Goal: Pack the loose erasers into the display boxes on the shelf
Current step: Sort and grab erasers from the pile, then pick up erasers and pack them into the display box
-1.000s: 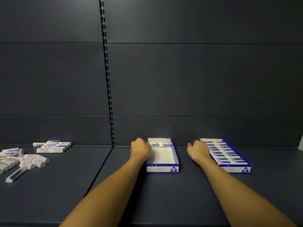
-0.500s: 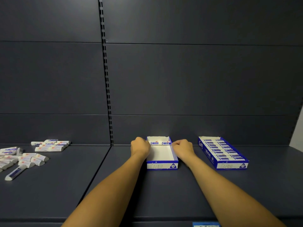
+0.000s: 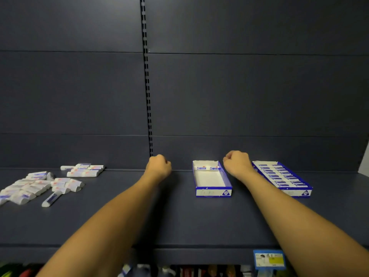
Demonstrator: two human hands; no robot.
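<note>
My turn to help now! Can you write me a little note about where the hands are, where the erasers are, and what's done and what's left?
Left hand: curled, holding nothing, between the loose erasers and the near-empty box.
Right hand: curled, holding nothing, between the two boxes.
Done: the full box on the right is packed in rows.
The near-empty box has just one row of erasers at its back.
Left: carry the loose erasers piled on the shelf's left side into the near-empty box.
</note>
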